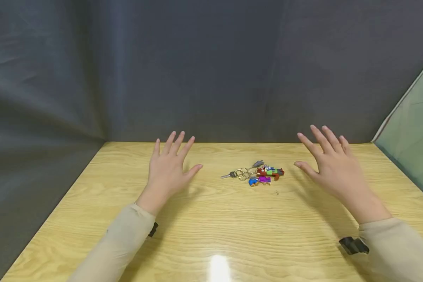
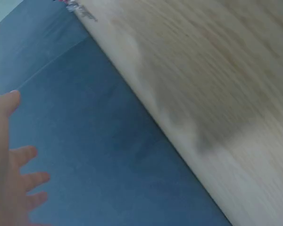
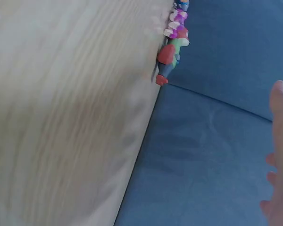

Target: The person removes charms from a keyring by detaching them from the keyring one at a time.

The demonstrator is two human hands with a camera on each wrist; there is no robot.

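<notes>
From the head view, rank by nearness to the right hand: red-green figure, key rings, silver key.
Measured from the right hand:
1. Red-green figure, right end of the bunch.
2. Key rings, middle.
3. Silver key, left end, toward the left hand.

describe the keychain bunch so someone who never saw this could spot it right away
On the wooden table, look between the left hand and right hand. The keychain bunch lies there untouched: metal rings, a key, and bright red, green, purple and blue charms, the only colourful thing there.
</notes>
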